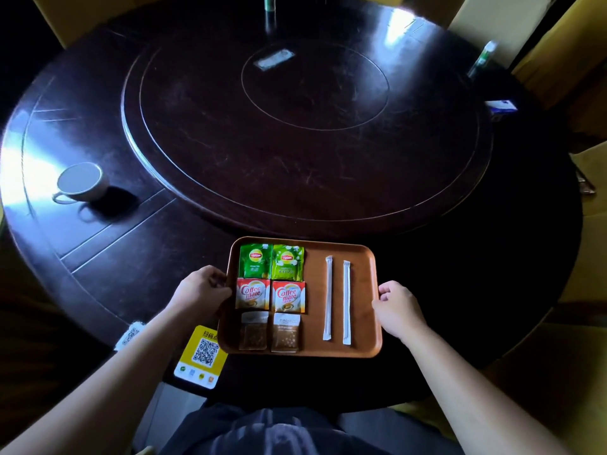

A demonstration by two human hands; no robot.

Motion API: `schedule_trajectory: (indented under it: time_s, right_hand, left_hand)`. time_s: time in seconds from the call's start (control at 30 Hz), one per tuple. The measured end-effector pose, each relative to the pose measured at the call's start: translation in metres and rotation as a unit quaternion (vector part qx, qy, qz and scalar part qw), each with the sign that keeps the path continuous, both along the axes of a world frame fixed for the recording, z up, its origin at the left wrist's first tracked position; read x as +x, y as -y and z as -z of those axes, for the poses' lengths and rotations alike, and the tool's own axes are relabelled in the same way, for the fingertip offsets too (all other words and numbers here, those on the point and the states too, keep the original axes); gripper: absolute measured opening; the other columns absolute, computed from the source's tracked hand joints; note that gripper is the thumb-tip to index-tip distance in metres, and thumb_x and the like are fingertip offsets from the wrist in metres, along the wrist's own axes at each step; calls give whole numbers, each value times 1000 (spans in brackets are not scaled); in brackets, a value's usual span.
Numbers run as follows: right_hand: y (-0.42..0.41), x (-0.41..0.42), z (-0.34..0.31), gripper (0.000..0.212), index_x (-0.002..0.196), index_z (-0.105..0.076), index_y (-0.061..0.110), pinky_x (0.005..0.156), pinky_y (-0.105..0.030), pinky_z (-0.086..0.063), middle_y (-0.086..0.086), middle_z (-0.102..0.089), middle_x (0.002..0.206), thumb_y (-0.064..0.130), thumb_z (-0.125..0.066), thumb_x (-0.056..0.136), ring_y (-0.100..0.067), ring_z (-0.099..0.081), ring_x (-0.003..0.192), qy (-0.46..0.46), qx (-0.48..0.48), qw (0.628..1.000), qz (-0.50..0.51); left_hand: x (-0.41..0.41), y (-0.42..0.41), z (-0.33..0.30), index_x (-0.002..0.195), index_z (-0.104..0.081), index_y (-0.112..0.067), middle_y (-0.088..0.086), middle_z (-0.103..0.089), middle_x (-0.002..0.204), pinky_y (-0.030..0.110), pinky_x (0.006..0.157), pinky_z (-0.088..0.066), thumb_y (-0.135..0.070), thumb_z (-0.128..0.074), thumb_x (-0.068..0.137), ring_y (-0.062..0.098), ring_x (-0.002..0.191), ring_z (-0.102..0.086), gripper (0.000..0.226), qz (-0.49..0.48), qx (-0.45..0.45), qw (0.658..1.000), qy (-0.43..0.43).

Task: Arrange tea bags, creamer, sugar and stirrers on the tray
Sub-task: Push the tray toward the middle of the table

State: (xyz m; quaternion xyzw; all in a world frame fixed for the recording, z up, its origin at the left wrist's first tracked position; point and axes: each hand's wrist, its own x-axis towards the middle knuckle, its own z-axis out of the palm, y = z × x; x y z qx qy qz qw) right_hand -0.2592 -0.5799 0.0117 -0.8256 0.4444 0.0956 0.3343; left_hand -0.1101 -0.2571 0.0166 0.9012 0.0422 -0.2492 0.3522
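An orange-brown tray (363, 351) lies at the near edge of the dark round table. On its left half sit two green tea bags (255, 261) (287, 263), below them two red creamer packets (252, 293) (289, 296), and nearest me two brown sugar packets (253, 330) (285, 332). Two white wrapped stirrers (328, 297) (346, 302) lie side by side on the right half. My left hand (202, 289) grips the tray's left rim. My right hand (399, 307) grips the right rim.
A white cup (82, 182) stands at the table's left. A yellow QR-code card (202, 356) lies under the tray's near left corner, with a smaller QR sticker (129, 334) beside it. A raised turntable (305, 119) fills the table's middle. Small items sit at the far right edge (501, 108).
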Motion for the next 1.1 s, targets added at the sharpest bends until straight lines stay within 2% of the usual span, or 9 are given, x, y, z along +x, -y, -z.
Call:
schedule_trajectory:
  time_s: [0.1, 0.23, 0.4, 0.67, 0.73, 0.8, 0.83, 0.93, 1.1]
  right_hand:
    - [2, 14, -11, 18, 102, -60, 18, 67, -27, -48, -2, -67, 94, 10, -62, 87, -20, -65, 83, 16, -2, 1000, 4]
    - [11, 41, -25, 18, 101, -62, 21, 71, -29, -53, 1, -67, 93, 12, -63, 85, -18, -66, 83, 32, -5, 999, 2]
    - [25, 82, -39, 16, 96, -64, 22, 75, -32, -56, 4, -68, 89, 12, -63, 83, -17, -66, 81, 48, -7, 999, -3]
    - [48, 151, -46, 23, 101, -65, 22, 80, -35, -56, 1, -69, 97, 10, -63, 82, -21, -67, 88, 57, -8, 998, -3]
    - [56, 167, -45, 25, 106, -65, 19, 80, -34, -55, 0, -68, 98, 10, -63, 83, -21, -67, 89, 57, -7, 998, -3]
    - [65, 181, -43, 28, 110, -65, 16, 82, -36, -56, -1, -69, 99, 11, -65, 83, -21, -68, 88, 55, -4, 998, -4]
    - [70, 189, -41, 30, 112, -66, 16, 83, -38, -57, -1, -70, 99, 11, -66, 83, -21, -68, 88, 54, -2, 999, -4]
    - [81, 208, -38, 34, 115, -67, 15, 87, -41, -57, -2, -70, 100, 12, -67, 82, -23, -69, 88, 47, -2, 999, 0]
    - [94, 234, -30, 36, 117, -66, 14, 83, -45, -60, -5, -70, 104, 10, -66, 81, -26, -69, 88, 42, 3, 999, 14]
  left_hand:
    - [17, 1, -10, 83, -68, -23, 5, -71, 76, 44, 61, -63, -16, -74, 68, 24, 67, -71, 18, -8, -23, 1000, 12]
    - [47, 10, -24, 85, -68, -19, 2, -68, 70, 31, 53, -58, -9, -73, 73, 18, 59, -66, 16, -2, -29, 999, 29]
    - [90, 19, -33, 83, -70, -21, 2, -69, 70, 43, 64, -63, -11, -75, 72, 24, 63, -70, 15, 0, -40, 999, 33]
    - [156, 45, -34, 89, -72, -20, -1, -72, 74, 39, 67, -63, -11, -73, 74, 21, 66, -72, 18, 5, -42, 999, 33]
    - [172, 52, -31, 91, -71, -18, 1, -72, 76, 36, 60, -63, -8, -73, 75, 22, 66, -72, 18, 7, -51, 998, 22]
    - [185, 60, -31, 91, -70, -19, -1, -70, 75, 23, 45, -57, -6, -73, 77, 16, 61, -68, 20, 13, -48, 999, 21]
    - [193, 65, -30, 92, -70, -18, -2, -69, 74, 21, 43, -55, -5, -73, 77, 15, 59, -67, 20, 13, -51, 998, 18]
    - [214, 75, -24, 97, -73, -15, 1, -72, 76, 34, 63, -63, -5, -73, 76, 22, 64, -72, 24, 7, -67, 998, 11]
    - [243, 90, -16, 101, -74, -14, 6, -73, 84, 43, 66, -64, -2, -73, 77, 25, 73, -74, 27, 6, -95, 995, -6]
